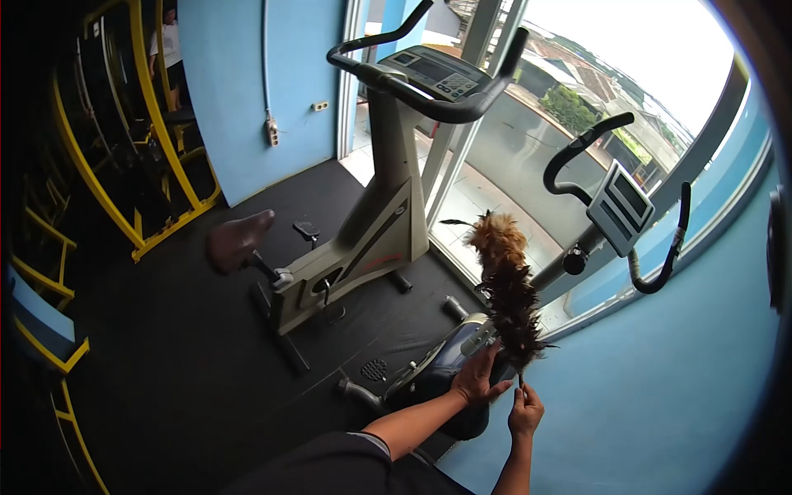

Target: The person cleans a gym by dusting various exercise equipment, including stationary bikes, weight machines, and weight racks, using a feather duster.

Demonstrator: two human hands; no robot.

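Observation:
My right hand (525, 410) is closed round the thin handle of a feather duster (511, 307). The duster points up and away, with dark brown feathers near the handle and lighter tan ones at the tip. Just left of the handle, my left hand (480, 378) has its fingers stretched out and the thumb apart, beside the lowest feathers. Below and behind that hand is an exercise bike with a dark blue body (448, 361) and a black seat (462, 419). The duster overlaps this bike's upright and the window in this view.
A second exercise bike (384, 216) with a brown saddle (241, 240) stands ahead on the black floor (190, 363). The nearer bike's grey console (620, 208) and handlebars rise by the window. Yellow gym frames (153, 124) line the left, where a person (169, 49) stands. A blue wall (643, 396) bounds the right.

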